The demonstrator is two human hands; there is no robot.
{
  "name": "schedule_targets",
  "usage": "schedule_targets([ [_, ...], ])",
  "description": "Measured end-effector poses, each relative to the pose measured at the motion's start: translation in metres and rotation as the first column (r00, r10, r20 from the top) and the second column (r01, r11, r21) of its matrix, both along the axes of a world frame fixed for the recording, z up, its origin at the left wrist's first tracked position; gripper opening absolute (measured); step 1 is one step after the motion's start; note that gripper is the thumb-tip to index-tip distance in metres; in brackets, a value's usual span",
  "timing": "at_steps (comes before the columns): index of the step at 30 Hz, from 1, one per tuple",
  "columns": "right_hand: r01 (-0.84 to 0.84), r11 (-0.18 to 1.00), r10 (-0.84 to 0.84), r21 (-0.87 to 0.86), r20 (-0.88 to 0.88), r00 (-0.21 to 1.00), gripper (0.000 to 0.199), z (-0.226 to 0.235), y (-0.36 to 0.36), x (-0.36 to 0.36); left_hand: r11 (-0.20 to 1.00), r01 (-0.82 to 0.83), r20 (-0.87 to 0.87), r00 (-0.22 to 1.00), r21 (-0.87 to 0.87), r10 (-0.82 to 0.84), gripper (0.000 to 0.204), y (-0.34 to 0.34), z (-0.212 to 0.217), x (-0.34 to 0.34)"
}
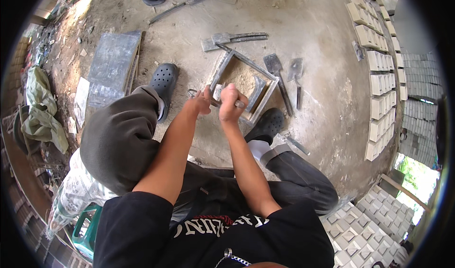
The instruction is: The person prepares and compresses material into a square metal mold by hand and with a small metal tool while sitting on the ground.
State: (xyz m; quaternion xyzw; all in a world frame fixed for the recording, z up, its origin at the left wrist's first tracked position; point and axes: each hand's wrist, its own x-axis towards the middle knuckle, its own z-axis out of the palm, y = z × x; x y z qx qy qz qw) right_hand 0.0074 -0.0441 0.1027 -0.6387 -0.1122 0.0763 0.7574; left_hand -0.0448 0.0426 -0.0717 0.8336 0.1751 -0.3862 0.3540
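Observation:
My right hand (232,102) is closed round a trowel, and the rounded end of its grey handle (240,104) sticks out of the fist. A pale flat part that looks like its blade (218,91) shows between my hands, partly hidden. Beside it, at the near left side of a rectangular mould frame (242,58), is my left hand (203,102), its fingers apart. A thin metal loop (191,93) shows just left of those fingers. Inside the frame lie sandy powder (241,75) and a dark grey curved piece (258,90) against the right side.
Several flat-bladed trowels (279,81) lie on the concrete floor around the frame. My shoes (164,81) stand on both sides of it. A grey board (113,62) lies left. Rows of pale blocks (377,81) line the right; a green stool (85,232) is lower left.

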Motion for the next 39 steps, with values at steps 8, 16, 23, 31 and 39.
schedule_targets([
  [8,0.207,0.938,-0.173,0.28,-0.141,0.975,0.045,0.012,-0.057,0.049,0.994,0.103,-0.096,0.99,0.027,-0.1,0.104,-0.001,0.043,0.008],
  [16,0.241,0.953,-0.255,-0.184,-0.057,0.965,0.044,-0.022,-0.069,0.065,0.995,0.099,-0.095,0.991,0.03,-0.096,0.104,-0.005,0.049,0.014],
  [23,0.302,0.948,-0.304,-0.095,-0.007,0.953,0.046,-0.04,-0.018,0.058,1.0,0.007,-0.078,0.997,0.015,-0.006,0.097,-0.008,0.061,0.015],
  [31,0.372,0.907,-0.343,0.198,-0.165,0.925,0.047,-0.033,-0.008,0.106,1.0,0.008,-0.099,0.995,0.015,-0.007,0.098,-0.008,0.058,0.015],
  [39,-0.154,0.94,0.187,0.306,-0.081,0.979,0.043,-0.03,-0.026,0.101,0.999,0.037,-0.112,0.993,-0.003,-0.037,0.101,-0.008,0.059,0.016],
])
